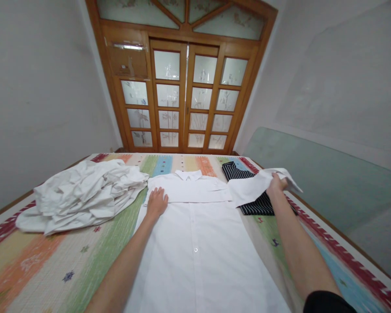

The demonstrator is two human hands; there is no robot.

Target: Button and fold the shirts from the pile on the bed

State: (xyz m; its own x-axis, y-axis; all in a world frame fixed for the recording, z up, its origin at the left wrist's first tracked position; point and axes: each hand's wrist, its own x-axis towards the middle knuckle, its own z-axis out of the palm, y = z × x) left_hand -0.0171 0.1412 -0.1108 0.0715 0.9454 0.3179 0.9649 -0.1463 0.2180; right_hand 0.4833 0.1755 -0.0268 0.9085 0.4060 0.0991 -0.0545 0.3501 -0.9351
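Note:
A white button-up shirt (195,243) lies spread out on the bed, its collar (189,175) toward the doors. One sleeve (182,191) runs straight across the chest. My left hand (157,202) rests flat on the shirt near the left shoulder, fingers extended. At the right, my right hand (276,184) is closed on the cuff end of a white sleeve (247,188), which stretches out from the shirt's right shoulder, lifted at the cuff. Beneath this sleeve lies a black garment with white stripes (259,205), partly covered.
A crumpled heap of white cloth (91,195) sits on the left side of the bed. The striped, multicoloured bedspread (81,261) shows around the shirt. A pale green panel (313,178) stands along the right wall, and wooden glazed doors (185,100) close off the far end.

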